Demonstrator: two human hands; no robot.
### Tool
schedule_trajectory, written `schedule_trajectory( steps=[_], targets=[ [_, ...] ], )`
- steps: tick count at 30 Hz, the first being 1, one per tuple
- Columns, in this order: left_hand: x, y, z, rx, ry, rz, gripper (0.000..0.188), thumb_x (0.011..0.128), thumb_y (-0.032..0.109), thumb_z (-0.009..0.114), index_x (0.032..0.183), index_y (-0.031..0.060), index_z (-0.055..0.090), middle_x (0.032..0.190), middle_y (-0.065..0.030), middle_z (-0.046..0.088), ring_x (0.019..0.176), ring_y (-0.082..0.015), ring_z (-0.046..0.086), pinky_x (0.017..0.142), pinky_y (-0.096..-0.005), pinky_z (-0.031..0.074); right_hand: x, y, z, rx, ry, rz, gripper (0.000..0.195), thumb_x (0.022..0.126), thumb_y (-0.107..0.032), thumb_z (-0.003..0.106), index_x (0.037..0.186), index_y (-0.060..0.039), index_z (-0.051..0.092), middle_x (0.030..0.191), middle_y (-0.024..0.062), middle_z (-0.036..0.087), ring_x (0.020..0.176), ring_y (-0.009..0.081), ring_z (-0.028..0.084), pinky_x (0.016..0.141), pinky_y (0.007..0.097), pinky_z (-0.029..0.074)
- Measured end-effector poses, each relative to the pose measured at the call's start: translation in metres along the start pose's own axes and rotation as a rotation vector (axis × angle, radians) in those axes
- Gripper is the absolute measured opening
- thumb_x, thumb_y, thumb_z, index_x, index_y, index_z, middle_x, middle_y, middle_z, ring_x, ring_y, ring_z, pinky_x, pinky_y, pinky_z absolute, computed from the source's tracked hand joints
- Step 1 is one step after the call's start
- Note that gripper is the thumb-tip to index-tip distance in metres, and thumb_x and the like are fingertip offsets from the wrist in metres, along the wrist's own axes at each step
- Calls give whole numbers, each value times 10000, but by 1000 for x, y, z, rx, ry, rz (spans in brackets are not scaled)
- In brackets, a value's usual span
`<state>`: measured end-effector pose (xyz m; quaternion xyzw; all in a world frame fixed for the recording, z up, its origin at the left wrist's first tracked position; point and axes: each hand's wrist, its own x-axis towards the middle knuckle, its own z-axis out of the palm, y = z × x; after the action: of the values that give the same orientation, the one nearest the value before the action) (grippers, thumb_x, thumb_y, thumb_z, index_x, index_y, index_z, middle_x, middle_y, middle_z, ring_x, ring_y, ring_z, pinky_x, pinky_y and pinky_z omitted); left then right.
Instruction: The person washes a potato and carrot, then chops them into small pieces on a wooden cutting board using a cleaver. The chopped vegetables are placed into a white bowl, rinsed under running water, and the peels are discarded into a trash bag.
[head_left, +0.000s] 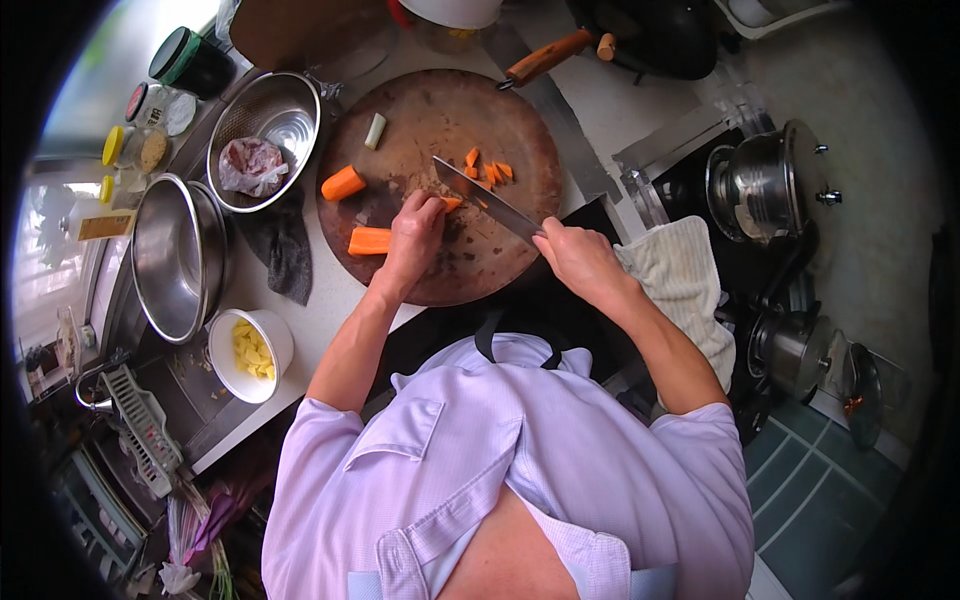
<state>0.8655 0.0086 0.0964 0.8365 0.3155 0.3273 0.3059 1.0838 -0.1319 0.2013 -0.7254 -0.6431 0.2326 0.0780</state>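
Observation:
My right hand (576, 251) grips the handle of a kitchen knife (491, 199), whose blade lies across a round wooden chopping board (442, 281). Under the fingers of my left hand (417, 225) is a piece of carrot (451, 203), held against the wood beside the blade. Several cut carrot chunks (495, 173) are scattered on the far side of the knife. To the left of my left hand rest a thick carrot length (369, 241) and a rounded carrot end (343, 183). A short pale green-white vegetable piece (375, 131) sits farther back on the board.
Left of the board stand a steel colander (304, 161) holding bagged meat (253, 166), steel bowls (169, 259) and a white tub (281, 345) of yellow chunks. A dark cloth (285, 259) lies between. A wok's wooden handle (547, 58) reaches over the board's far edge. At right are a towel (671, 262) and pots (772, 184).

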Motion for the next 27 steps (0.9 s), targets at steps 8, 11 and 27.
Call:
schedule_trajectory(
  steps=[8, 11, 27],
  targets=[
    [0, -3, 12, 1, 37, -16, 105, 823, -58, 626, 901, 12, 630, 874, -169, 591, 793, -393, 612, 662, -442, 514, -7, -3, 6, -17, 7, -45, 239, 983, -221, 559, 870, -15, 512, 669, 217, 639, 671, 413, 665, 588, 509, 533],
    [9, -2, 10, -16, 27, 13, 129, 852, -78, 603, 933, 13, 647, 888, -167, 600, 819, -376, 621, 671, -419, 510, 13, 11, 30, 14, 31, -53, 246, 982, -243, 559, 884, -20, 525, 684, 228, 643, 686, 422, 667, 586, 513, 537],
    [-55, -22, -81, 134, -121, 82, 317, 729, -135, 601, 999, 25, 644, 1192, -145, 591, 1168, -371, 542, 955, -430, 504, -14, -13, 31, 66, -10, -37, 265, 983, -261, 580, 891, -23, 509, 703, 225, 644, 687, 432, 648, 596, 525, 508]
  ],
)
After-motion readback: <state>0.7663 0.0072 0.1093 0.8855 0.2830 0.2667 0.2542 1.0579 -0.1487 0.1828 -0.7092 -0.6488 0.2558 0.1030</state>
